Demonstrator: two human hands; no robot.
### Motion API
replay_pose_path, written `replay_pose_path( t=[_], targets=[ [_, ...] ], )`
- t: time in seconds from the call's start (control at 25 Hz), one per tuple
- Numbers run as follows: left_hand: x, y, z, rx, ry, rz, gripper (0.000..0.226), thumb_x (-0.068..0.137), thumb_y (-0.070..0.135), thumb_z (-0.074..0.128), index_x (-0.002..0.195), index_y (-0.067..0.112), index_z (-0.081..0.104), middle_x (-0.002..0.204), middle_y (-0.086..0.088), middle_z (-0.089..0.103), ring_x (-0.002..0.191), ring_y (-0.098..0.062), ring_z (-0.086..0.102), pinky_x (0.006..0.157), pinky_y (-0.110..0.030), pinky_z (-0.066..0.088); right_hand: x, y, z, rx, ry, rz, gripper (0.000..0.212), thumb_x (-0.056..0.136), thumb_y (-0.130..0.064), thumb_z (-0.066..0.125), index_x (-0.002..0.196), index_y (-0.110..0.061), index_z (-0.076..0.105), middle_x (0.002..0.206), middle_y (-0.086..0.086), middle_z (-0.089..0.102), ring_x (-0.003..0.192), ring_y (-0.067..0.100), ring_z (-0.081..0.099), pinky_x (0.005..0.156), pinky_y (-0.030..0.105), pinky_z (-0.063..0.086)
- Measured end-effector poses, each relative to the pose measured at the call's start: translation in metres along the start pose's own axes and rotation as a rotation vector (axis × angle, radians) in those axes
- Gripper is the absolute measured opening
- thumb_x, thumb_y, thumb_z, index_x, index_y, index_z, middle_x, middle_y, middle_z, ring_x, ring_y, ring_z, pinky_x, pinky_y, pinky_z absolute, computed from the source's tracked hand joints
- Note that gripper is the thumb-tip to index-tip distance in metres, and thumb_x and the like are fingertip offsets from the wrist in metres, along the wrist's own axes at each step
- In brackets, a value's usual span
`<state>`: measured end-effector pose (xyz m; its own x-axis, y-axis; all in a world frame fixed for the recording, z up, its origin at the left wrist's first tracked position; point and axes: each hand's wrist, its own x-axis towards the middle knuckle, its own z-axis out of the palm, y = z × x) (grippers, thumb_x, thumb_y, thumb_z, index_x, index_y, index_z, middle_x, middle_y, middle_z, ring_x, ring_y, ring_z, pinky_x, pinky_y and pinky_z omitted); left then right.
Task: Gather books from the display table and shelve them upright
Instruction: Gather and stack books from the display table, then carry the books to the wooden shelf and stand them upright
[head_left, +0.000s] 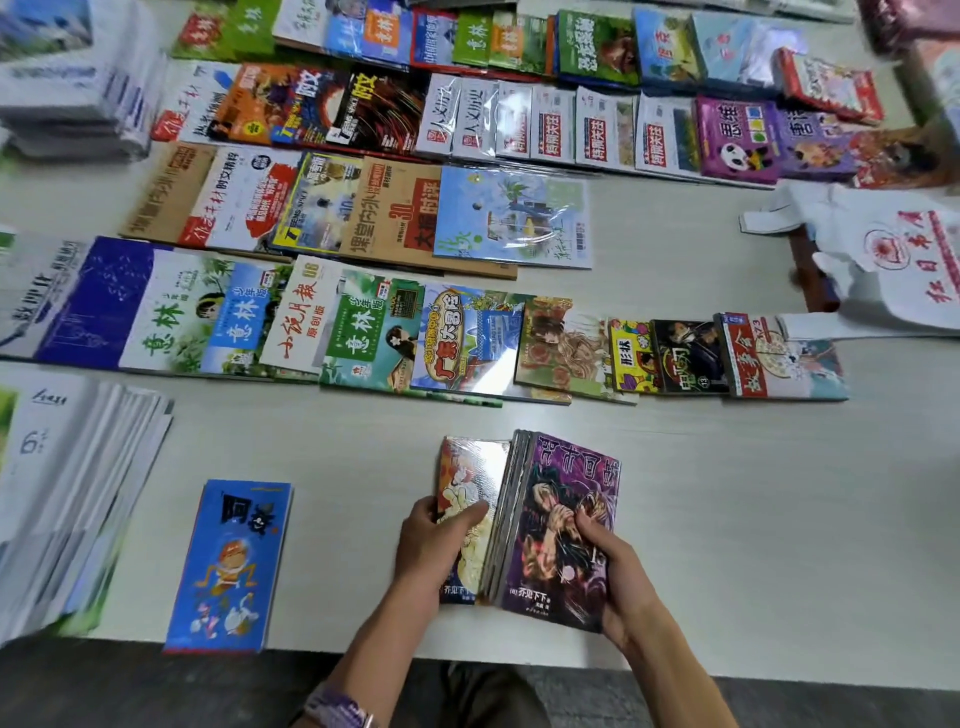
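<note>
Both hands (434, 540) (615, 566) w/ fingers curled on comic stack (558, 525) at table (727, 519) edge.

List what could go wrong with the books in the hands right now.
1. The left hand pinches only the glossy orange-yellow comic, which looks shrink-wrapped and may slip.
2. The right hand grips one edge of the purple-covered stack of thin books; the stack may fan apart.
3. The blue paperback overhangs the edge of the white table and could get knocked off.

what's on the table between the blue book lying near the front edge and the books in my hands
Nothing: in the head view, bare table separates the blue book from the left hand.
</note>
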<state>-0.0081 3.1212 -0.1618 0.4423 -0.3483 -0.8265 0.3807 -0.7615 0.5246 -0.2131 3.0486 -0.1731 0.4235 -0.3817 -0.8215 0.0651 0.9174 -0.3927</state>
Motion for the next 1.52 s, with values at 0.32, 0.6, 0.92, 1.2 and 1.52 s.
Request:
replay_pose_path(
  t=[0.32, 0.6, 0.92, 1.2, 1.52],
  targets=[
    [0.000, 0.007, 0.001, -0.069, -0.113, -0.054, 0.053, 0.059, 0.043, 0.091, 0.095, 0.024, 0.056, 0.092, 0.002, 0.072, 0.079, -0.014, 0.071, 0.055, -0.023, 0.050, -0.004, -0.002, -0.003, 0.032, 0.033, 0.000, 0.057, 0.072, -0.038, 0.083, 0.117, -0.004, 0.074, 0.124, 0.028, 0.069, 0.108, 0.045, 0.070, 0.088, 0.052, 0.057],
    [-0.013, 0.000, -0.024, -0.234, -0.153, 0.081, 0.053, 0.064, 0.026, 0.090, 0.109, 0.019, 0.065, 0.084, 0.006, 0.080, 0.073, -0.016, 0.078, 0.052, -0.023, 0.057, -0.008, -0.008, 0.015, -0.026, -0.018, -0.005, 0.060, 0.063, -0.040, 0.090, 0.110, -0.006, 0.077, 0.120, 0.029, 0.070, 0.104, 0.047, 0.071, 0.088, 0.057, 0.056],
    [-0.080, -0.029, -0.165, -0.754, 0.181, 0.253, 0.054, 0.066, 0.021, 0.085, 0.116, 0.025, 0.065, 0.101, 0.000, 0.080, 0.087, -0.020, 0.077, 0.067, -0.032, 0.061, -0.023, -0.025, 0.166, -0.429, -0.304, -0.049, 0.067, 0.059, -0.040, 0.092, 0.114, -0.006, 0.074, 0.116, 0.028, 0.072, 0.099, 0.045, 0.073, 0.087, 0.054, 0.058],
    [-0.152, -0.102, -0.273, -1.081, 0.456, 0.270, 0.076, 0.054, 0.026, 0.092, 0.124, 0.021, 0.065, 0.117, -0.007, 0.074, 0.106, -0.031, 0.071, 0.093, -0.048, 0.055, -0.061, 0.053, 0.306, -0.626, -0.590, 0.052, 0.071, 0.060, -0.028, 0.092, 0.120, 0.003, 0.068, 0.116, 0.031, 0.071, 0.094, 0.043, 0.074, 0.082, 0.052, 0.058],
    [-0.262, -0.222, -0.391, -1.222, 0.844, 0.376, 0.049, 0.059, 0.022, 0.086, 0.094, 0.005, 0.058, 0.081, 0.010, 0.079, 0.057, -0.011, 0.067, 0.062, -0.033, 0.061, -0.128, 0.215, 0.423, -0.782, -0.764, 0.181, 0.028, 0.068, -0.013, 0.081, 0.096, -0.013, 0.077, 0.096, 0.012, 0.080, 0.082, 0.029, 0.078, 0.072, 0.050, 0.062]
  ],
)
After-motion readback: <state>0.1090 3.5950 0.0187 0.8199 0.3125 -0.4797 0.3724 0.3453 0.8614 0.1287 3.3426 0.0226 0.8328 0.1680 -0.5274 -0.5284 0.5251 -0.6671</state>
